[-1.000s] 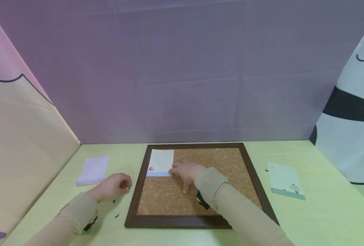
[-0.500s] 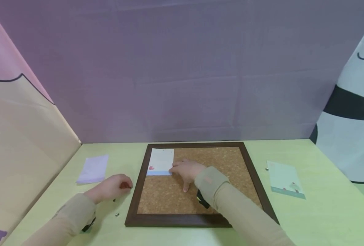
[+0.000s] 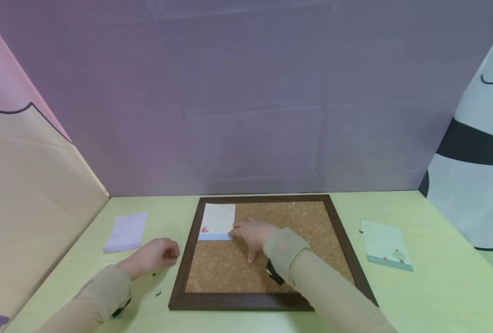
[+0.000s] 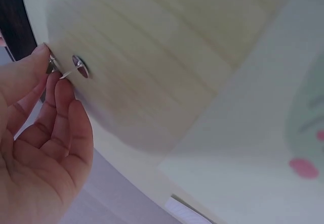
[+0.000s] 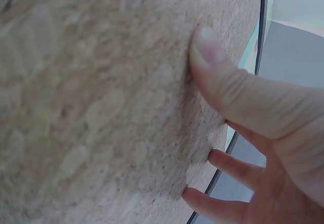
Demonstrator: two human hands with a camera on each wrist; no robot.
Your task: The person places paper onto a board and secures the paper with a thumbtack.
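My left hand is over the table just left of the framed cork board. Between its thumb and fingertips it pinches a metal thumbtack; another thumbtack lies close by, point up, in the left wrist view. On the board's upper left lies a white note sheet with a blue bottom band and a small red figure. My right hand rests on the cork with its fingers spread, fingertips at the sheet's right edge. The right wrist view shows its thumb away from the fingers.
A lilac sheet lies left of the board, and a pale green note sheet lies right with a thumbtack beside it. One loose thumbtack sits near the board's lower left corner. Another sheet is mostly hidden under the left forearm.
My left fingers shift only slightly around the thumbtack beside the frame. The right hand and the white sheet stay where they were.
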